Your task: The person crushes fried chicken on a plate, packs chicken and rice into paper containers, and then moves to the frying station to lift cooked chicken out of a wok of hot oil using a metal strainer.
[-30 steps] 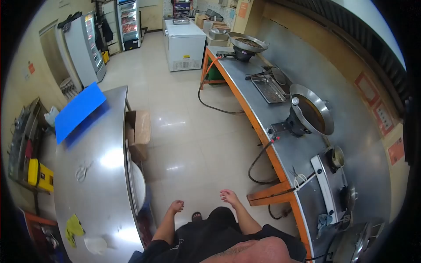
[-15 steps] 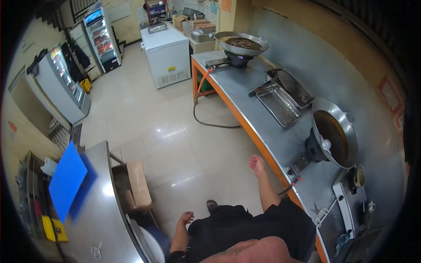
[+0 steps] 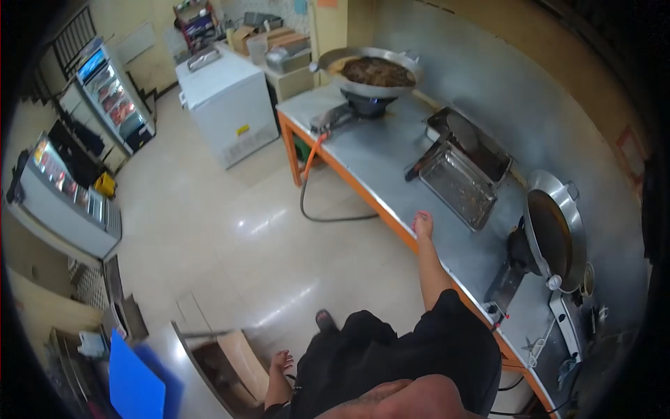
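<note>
My right hand is over the front edge of the metal-topped table, its fingers loosely curled with nothing visible in them. Closest to it on the tabletop is a shallow steel tray. Behind that lies a second, darker tray with a long-handled strainer across it. Low on my left side hangs my left hand, empty, fingers partly bent and apart, near an open cardboard box. A wok of dark oil sits on a burner to the right, with a round dial on its rim.
Another wok, full of dark brown food, stands on a burner at the table's far end. A black hose loops down to the tiled floor. A white chest freezer is ahead. Lower left is a blue board.
The view has moved forward along the table and turned. My right hand has risen from beside the table to its edge near the tray. My left hand still hangs low.
</note>
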`<state>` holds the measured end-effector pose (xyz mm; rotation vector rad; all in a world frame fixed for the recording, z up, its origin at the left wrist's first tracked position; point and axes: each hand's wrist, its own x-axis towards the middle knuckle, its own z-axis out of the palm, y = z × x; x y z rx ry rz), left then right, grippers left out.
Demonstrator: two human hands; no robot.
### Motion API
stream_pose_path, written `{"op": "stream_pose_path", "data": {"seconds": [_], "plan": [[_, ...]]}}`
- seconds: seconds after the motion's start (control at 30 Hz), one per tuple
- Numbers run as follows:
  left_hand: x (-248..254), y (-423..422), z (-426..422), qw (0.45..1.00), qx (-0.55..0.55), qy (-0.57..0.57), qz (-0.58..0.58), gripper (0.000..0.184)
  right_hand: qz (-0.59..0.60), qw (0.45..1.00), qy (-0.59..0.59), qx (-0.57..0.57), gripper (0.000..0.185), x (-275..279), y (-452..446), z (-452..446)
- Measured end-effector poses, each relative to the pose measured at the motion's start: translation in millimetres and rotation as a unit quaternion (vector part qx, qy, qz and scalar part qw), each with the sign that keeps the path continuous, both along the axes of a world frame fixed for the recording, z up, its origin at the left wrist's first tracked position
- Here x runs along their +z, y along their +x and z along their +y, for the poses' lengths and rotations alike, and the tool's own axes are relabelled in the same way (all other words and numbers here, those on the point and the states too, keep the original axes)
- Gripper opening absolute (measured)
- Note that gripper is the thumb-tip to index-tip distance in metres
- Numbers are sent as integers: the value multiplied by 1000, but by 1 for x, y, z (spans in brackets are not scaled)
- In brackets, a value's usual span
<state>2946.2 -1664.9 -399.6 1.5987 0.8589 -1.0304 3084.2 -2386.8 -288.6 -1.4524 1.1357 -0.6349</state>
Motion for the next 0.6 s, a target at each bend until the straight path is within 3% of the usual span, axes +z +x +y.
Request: {"op": "stream_pose_path", "data": {"seconds": [0.13, 0.23, 0.37, 0.4, 0.5, 0.6], "plan": [[-3, 155, -34, 993, -108, 3, -51, 29, 133, 965, -213, -81, 33, 30, 69, -43], [20, 260, -80, 982, -155, -42, -103, 32, 146, 940, -284, -121, 46, 57, 111, -70], [30, 374, -134, 959, -170, -104, -200, 32, 258, 933, -211, -134, 65, 101, 166, -73], [29, 391, -145, 966, -156, -71, -193, 30, 296, 928, -189, -126, 71, 103, 178, -77], [30, 426, -161, 975, -131, -96, -154, 30, 391, 904, -143, -97, 92, 84, 210, -101], [18, 466, -176, 972, -166, -83, -146, 31, 460, 871, -140, -104, 96, 59, 224, -127]]}}
